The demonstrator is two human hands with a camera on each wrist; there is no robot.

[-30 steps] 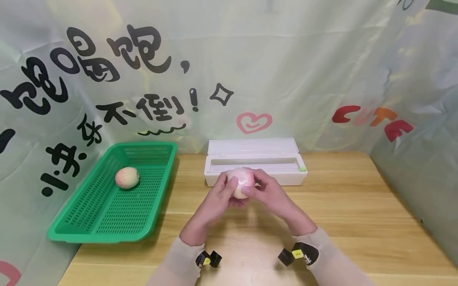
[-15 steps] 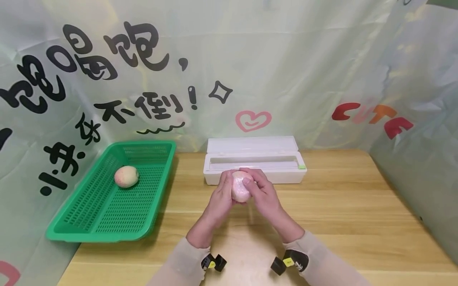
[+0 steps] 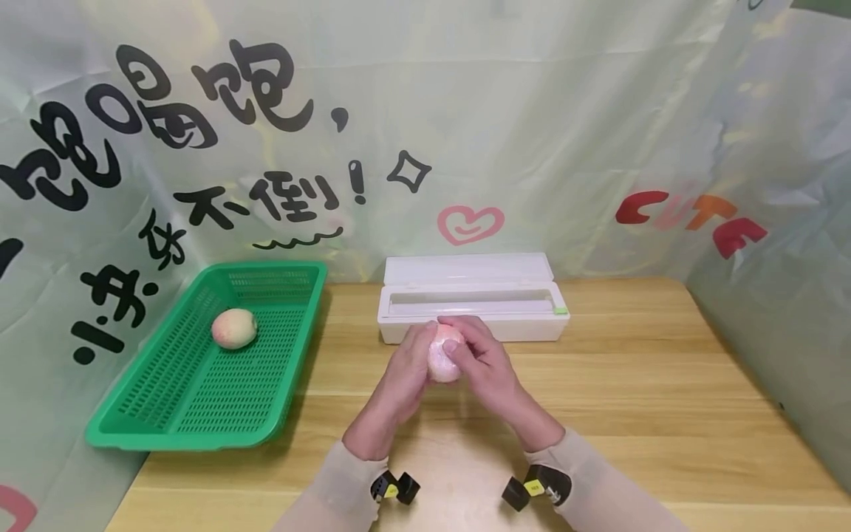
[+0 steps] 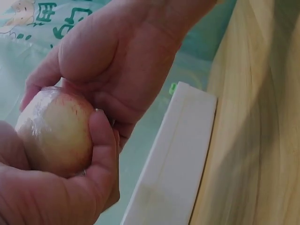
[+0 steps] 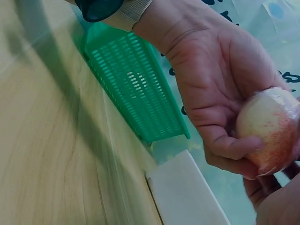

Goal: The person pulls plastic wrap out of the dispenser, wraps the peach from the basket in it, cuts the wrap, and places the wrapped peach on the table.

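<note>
A pale pink peach (image 3: 442, 362) in clinging, shiny clear film is held between both hands over the table, in front of a white box. My left hand (image 3: 405, 373) cups it from the left side. Gripping from the right, my right hand (image 3: 490, 366) lays its thumb across the top of the fruit. In the left wrist view, fingers of both hands curl round the peach (image 4: 61, 131), and the film glints on its yellowish skin. The right wrist view shows red blush on the peach (image 5: 269, 129) and wrinkled film at its upper side. Part of the fruit is hidden by fingers.
The white cling film dispenser (image 3: 465, 329), lid raised, stands by the back wall with a green tab (image 3: 561, 311) at its right end. At left, a green basket (image 3: 302, 347) holds another peach (image 3: 234, 329). A printed cloth (image 3: 565, 133) hangs behind the wooden table (image 3: 665, 399).
Both hands have brought the peach slightly lower and nearer, turning it between them. The right thumb has moved up over its top. The basket and dispenser stay put.
</note>
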